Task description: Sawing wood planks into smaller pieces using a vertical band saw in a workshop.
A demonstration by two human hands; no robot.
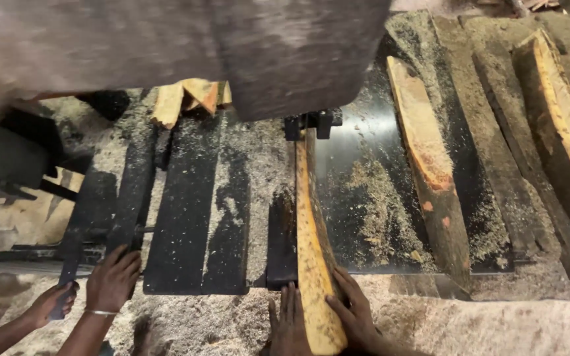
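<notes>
Item: slab (313, 244). Long, narrow offcut of yellow-orange wood, set on edge, running from the near edge of the tabletop (192, 217) up to the black blade guide (311, 123). Near end overhangs the tabletop's edge.

Left hand (289, 324): flat against the slab's left face at the near end, fingers straight and pressed together, pointing away from the wearer. Grip holds nothing closed; it presses.

Right hand (353, 310): on the slab's right face, opposite the left, fingers slightly spread and laid along the wood. The slab sits between the two hands.

Other hands, lower left, another person's: one (113, 280) with a thin bracelet (100, 312), fingers resting on the tabletop's near edge; one (53, 303) closed on a dark bar (67, 267) beside it.

Second slab (427, 165): paler, orange-edged, lying flat on the black plate right of the first, well apart from it.

Third slab (559, 125): thick, yellow-faced, on grey boards at far right.

Offcuts (189, 99): small yellow pieces heaped at the far side, under the machine housing (179, 46), a large grey blurred mass across the top.

Labels, packages, signs: none discernible.

Surface: black metal tabletop in parallel strips with gaps, patched with sawdust (371, 211).

Floor: thickly covered in pale sawdust along the near edge.
</notes>
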